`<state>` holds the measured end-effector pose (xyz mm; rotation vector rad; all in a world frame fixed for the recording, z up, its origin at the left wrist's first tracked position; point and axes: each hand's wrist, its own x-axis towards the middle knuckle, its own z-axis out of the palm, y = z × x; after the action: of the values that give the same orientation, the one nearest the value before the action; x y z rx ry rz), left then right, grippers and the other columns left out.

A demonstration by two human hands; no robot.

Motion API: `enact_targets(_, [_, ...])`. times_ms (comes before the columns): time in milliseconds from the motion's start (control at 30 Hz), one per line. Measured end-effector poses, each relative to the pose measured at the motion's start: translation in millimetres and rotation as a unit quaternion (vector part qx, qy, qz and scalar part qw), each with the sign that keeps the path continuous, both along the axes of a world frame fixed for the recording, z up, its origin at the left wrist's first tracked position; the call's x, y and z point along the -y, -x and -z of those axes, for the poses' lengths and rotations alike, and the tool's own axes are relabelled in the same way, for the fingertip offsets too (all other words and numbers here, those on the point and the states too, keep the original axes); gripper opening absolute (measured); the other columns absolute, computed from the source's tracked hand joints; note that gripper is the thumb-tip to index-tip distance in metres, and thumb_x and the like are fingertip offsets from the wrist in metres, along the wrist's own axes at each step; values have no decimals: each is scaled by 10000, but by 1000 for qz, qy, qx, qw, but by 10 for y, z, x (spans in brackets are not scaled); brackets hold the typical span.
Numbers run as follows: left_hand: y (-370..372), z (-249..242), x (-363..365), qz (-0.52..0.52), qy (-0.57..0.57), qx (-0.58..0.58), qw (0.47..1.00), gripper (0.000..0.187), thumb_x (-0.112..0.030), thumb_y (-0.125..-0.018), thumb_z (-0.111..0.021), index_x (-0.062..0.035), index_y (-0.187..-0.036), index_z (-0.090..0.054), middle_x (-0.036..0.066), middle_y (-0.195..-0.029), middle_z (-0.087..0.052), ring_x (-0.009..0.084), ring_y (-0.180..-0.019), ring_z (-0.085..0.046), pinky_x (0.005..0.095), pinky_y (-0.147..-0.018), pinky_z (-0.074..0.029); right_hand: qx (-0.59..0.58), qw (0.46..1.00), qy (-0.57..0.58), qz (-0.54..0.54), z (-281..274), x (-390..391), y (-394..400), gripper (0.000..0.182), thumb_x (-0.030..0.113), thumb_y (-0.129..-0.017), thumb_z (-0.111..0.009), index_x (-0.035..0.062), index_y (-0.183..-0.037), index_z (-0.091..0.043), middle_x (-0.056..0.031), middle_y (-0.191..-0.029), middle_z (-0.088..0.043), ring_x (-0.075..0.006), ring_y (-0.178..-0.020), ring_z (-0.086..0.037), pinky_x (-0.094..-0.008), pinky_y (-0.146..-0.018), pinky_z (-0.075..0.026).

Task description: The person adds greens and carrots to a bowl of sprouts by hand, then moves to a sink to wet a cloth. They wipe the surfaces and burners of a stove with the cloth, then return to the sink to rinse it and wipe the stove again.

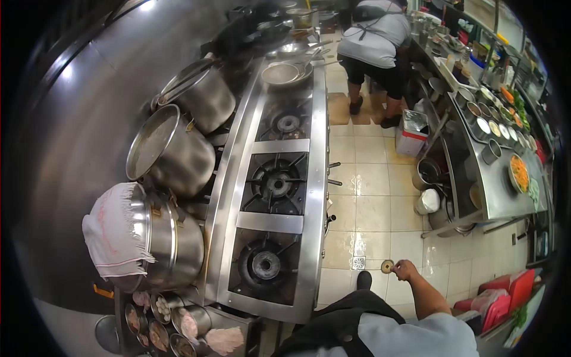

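Observation:
My right hand (405, 271) is stretched out over the tiled floor, its fingers pinched on the edge of a small round yellowish piece with a dark centre (387, 266). Its exact kind is too small to make out. My left hand is out of view. Left of me runs a steel stove (273, 222), with a burner (266, 265) closest to me and further burners beyond it. A shallow pan (281, 73) rests at the stove's far end.
Large steel pots (187, 160) line the stove's left side, one draped with a white cloth (116, 229). Containers of food (159, 334) stand at lower left. A steel worktable (502, 199) is at right. A co-worker (377, 41) bends over the counter ahead.

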<state>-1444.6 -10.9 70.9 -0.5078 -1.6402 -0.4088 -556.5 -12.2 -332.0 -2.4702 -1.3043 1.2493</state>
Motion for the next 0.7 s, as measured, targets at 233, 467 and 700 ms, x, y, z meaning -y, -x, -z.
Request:
enact_targets(233, [-3700, -464, -1861, 584, 23, 270, 765, 442, -61, -905, -579, 10, -1317, -437, 144, -1305, -520, 244, -1174, -520, 357, -994, -410, -149, 923, 0, 354, 212, 695, -1343, 237, 202, -825, -629, -33, -839, -616, -126, -624, -615, -172, -435, -590, -335, -415, -476])
enact_targets(467, [-5750, -208, -2640, 638, 199, 307, 678, 447, -58, -868, -564, -73, -1308, -488, 77, -1400, -452, 238, -1267, -447, 416, -1053, -306, 81, 928, 210, 296, 287, 1456, -2176, 595, 476, -757, -627, 47, -1168, -620, -180, -1167, -637, -320, -1146, -579, -395, -960, -457])
enact_targets(700, [-7326, 334, -3064, 693, 291, 364, 550, 435, -95, -879, -580, -58, -1303, -490, 79, -1424, -427, 240, -1303, -418, 413, -1068, -276, 35, 971, 44, 234, 295, 625, -1993, 569, 514, -793, -647, 66, -1145, -648, -184, -1245, -590, -350, -1168, -544, -409, -993, -438])
